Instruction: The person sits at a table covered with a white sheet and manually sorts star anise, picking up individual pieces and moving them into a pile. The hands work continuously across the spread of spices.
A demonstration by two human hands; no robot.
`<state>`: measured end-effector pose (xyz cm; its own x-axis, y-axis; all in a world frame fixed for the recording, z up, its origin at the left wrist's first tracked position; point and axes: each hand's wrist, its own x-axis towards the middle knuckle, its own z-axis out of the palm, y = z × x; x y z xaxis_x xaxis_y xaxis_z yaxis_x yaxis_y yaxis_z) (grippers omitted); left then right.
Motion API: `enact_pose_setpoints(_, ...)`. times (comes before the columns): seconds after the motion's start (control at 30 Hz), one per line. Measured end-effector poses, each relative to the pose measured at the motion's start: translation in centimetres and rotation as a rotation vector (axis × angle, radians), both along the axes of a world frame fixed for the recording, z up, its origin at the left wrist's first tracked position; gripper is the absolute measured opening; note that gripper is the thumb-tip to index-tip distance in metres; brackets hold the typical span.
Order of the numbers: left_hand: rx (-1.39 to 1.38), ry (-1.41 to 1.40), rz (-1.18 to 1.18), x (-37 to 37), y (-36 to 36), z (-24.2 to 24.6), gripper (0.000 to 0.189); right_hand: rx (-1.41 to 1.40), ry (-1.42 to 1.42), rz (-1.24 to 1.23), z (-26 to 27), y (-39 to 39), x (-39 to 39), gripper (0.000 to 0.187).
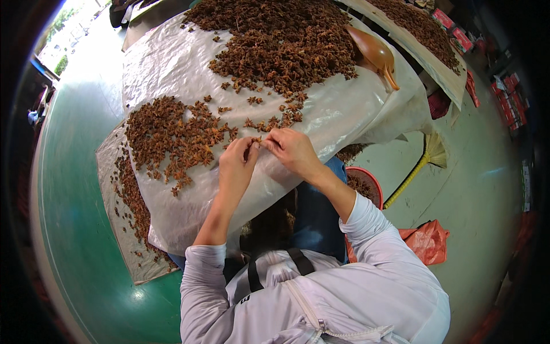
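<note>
Over the near edge of a table covered with a white plastic sheet (172,223), my two hands meet at the fingertips. My left hand (236,165) pinches a small star anise piece (256,139), mostly hidden by the fingers. Thumb and forefinger of my right hand (294,150) close on the same piece from the other side. Just beyond the hands lies a loose line of star anise pods (273,124). A smaller heap of star anise (172,133) spreads to the left, and a large darker heap (283,43) covers the far part of the sheet.
A brown gourd-shaped scoop (373,49) rests at the large heap's right side. Low on the left, more star anise lies on a floor sheet (116,206). To my right are a red basket (378,185), a yellow-handled broom (406,182) and an orange-red sack (429,243).
</note>
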<state>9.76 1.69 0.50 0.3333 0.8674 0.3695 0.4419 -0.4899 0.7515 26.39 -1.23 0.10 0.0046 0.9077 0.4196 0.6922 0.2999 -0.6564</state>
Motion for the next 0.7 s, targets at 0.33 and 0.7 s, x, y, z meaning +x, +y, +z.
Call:
enact_pose_setpoints(0.33,-0.066,0.0,0.278,-1.9,-0.2,1.7,0.015,-0.356,0.003,0.73,3.9,-9.4,-3.3,0.023)
enact_pose_setpoints(0.7,-0.311,-0.005,-0.425,2.5,-2.6,-0.6,0.025,-0.121,0.262,-0.125,1.3,-11.0,3.9,0.026)
